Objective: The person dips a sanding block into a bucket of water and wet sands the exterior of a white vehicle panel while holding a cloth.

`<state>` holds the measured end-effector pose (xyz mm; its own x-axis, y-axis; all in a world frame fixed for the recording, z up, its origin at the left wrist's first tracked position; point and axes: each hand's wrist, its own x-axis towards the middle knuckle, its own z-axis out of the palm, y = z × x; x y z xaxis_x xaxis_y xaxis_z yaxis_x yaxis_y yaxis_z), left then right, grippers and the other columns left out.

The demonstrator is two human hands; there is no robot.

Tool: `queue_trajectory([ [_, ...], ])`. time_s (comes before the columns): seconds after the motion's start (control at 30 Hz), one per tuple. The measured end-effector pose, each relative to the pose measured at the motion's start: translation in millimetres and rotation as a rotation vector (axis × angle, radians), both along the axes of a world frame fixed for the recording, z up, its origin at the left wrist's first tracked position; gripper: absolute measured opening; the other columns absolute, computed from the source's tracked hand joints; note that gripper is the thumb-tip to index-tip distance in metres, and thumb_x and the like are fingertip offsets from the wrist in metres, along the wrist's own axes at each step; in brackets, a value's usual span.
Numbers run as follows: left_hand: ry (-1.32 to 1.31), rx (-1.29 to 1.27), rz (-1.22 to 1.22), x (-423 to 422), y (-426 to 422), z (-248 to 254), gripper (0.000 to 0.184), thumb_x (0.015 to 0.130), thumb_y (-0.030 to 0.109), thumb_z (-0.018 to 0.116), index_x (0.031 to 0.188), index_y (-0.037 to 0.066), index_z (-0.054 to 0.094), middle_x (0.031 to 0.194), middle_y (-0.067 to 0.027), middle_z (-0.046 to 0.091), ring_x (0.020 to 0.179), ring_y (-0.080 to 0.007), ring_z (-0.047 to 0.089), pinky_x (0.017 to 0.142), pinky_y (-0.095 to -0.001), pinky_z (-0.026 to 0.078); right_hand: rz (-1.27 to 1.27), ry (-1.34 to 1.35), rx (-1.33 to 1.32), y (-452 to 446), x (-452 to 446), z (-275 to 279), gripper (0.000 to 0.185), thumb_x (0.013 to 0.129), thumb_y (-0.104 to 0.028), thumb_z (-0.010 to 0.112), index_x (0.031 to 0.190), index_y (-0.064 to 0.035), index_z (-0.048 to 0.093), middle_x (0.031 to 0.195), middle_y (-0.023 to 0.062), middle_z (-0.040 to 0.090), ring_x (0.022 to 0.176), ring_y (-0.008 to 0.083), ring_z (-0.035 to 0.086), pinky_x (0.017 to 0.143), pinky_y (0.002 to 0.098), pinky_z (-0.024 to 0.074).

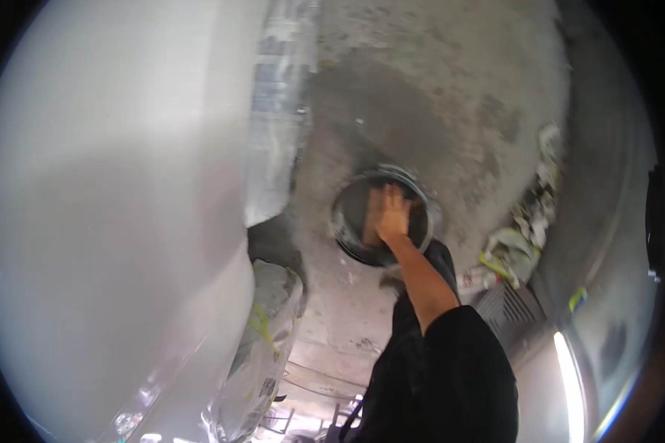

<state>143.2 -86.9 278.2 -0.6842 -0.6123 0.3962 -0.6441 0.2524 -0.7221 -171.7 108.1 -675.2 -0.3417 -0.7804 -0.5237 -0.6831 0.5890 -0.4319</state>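
Observation:
Bent over a round dark basin [340, 235] on the floor, my right hand [393, 215] reaches inside its rim. A brownish flat block [372, 221] lies against the left side of this hand, which appears to grip it; motion blur hides the thumb and the exact hold. The inside of the basin looks dark and wet. My left hand is not in view.
A large smooth white surface [125, 184] fills the left side. Below it is a clear plastic bag [262, 369]. Crumpled scraps [521, 251] lie on the right beside a dark grate [511, 306]. The concrete floor [451, 96] has damp patches.

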Motion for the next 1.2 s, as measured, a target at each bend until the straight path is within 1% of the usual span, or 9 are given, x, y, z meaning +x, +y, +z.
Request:
queue_trajectory([
  [0.1,-0.036,-0.061,0.02,5,8,16,0.034,0.104,0.032,0.059,0.114,0.0,0.056,0.106,-0.0133,0.061,0.091,-0.0249,0.06,0.08,-0.0414,0.05,0.233,-0.047,0.201,-2,-13,-33,0.075,0.098,-0.04,0.054,0.159,-0.0084,0.027,0.164,0.0168,0.026,0.153,0.0315,0.024,0.121,0.0569,0.0236],
  [0.2,-0.007,-0.107,0.046,26,20,28,0.034,0.105,0.028,0.056,0.122,-0.002,0.055,0.117,-0.0141,0.059,0.104,-0.0255,0.058,0.091,-0.0408,0.045,0.046,-0.291,0.225,20,-18,-102,0.064,0.098,-0.033,0.055,0.155,-0.0096,0.039,0.162,0.0161,0.033,0.15,0.0332,0.03,0.123,0.045,0.026],
  [0.27,0.026,-0.124,0.059,42,25,38,0.035,0.107,0.026,0.054,0.127,-0.003,0.055,0.125,-0.0146,0.059,0.113,-0.0259,0.056,0.099,-0.0404,0.042,0.262,-0.18,0.17,35,-24,-156,0.044,0.098,-0.029,0.051,0.133,-0.0026,0.062,0.142,0.0275,0.054,0.139,0.0423,0.044,0.119,0.0473,0.0322],
  [0.4,0.039,-0.123,0.113,55,25,46,0.039,0.109,0.02,0.049,0.138,-0.006,0.054,0.14,-0.0156,0.057,0.13,-0.0266,0.054,0.114,-0.0395,0.036,-0.106,-0.371,0.284,25,-27,-191,0.046,0.103,-0.031,0.045,0.129,0.0023,0.064,0.133,0.0302,0.059,0.128,0.0454,0.053,0.107,0.0513,0.0417],
  [0.47,0.03,-0.09,0.128,49,19,31,0.035,0.108,0.016,0.051,0.136,-0.006,0.053,0.138,-0.0139,0.057,0.128,-0.0266,0.053,0.113,-0.0385,0.037,-0.463,-0.555,-0.201,11,-23,-88,0.05,0.106,-0.034,0.042,0.138,0.0016,0.057,0.141,0.0285,0.056,0.133,0.0421,0.051,0.111,0.0472,0.0399],
  [0.6,0.046,0.074,0.056,3,19,-9,0.027,0.098,0.007,0.059,0.124,-0.002,0.056,0.124,-0.0127,0.057,0.116,-0.0266,0.053,0.106,-0.0365,0.038,-0.667,-0.854,-0.444,-15,5,83,0.05,0.109,-0.03,0.043,0.146,0.003,0.05,0.152,0.0178,0.05,0.144,0.0289,0.043,0.118,0.0389,0.0302],
  [0.73,0.096,0.212,0.059,-40,14,-19,0.032,0.088,0.012,0.072,0.115,0.0,0.059,0.115,-0.0191,0.054,0.107,-0.0342,0.055,0.092,-0.0412,0.046,-0.439,-1.082,-0.605,-137,39,377,0.051,0.109,-0.033,0.041,0.149,-0.0021,0.048,0.154,0.0133,0.048,0.143,0.0203,0.041,0.12,0.0341,0.0287],
  [0.9,-0.042,0.369,-0.071,-80,-42,-4,0.027,0.083,0.009,0.076,0.105,0.0,0.062,0.113,-0.0228,0.055,0.11,-0.0398,0.056,0.092,-0.0452,0.046,-0.26,-0.89,-1.535,-263,93,635,0.059,0.105,-0.024,0.047,0.158,-0.0034,0.031,0.165,0.0191,0.026,0.152,0.0389,0.025,0.122,0.055,0.0197],
  [1.2,0.128,0.388,-0.301,-156,-118,-17,0.02,0.084,0.01,0.08,0.095,0.002,0.065,0.102,-0.0149,0.06,0.1,-0.0305,0.057,0.085,-0.0396,0.048,-0.181,-0.602,-1.446,-287,97,678,0.058,0.102,-0.014,0.049,0.157,-0.0057,0.034,0.167,0.0149,0.025,0.153,0.0368,0.025,0.12,0.0641,0.0135],
])
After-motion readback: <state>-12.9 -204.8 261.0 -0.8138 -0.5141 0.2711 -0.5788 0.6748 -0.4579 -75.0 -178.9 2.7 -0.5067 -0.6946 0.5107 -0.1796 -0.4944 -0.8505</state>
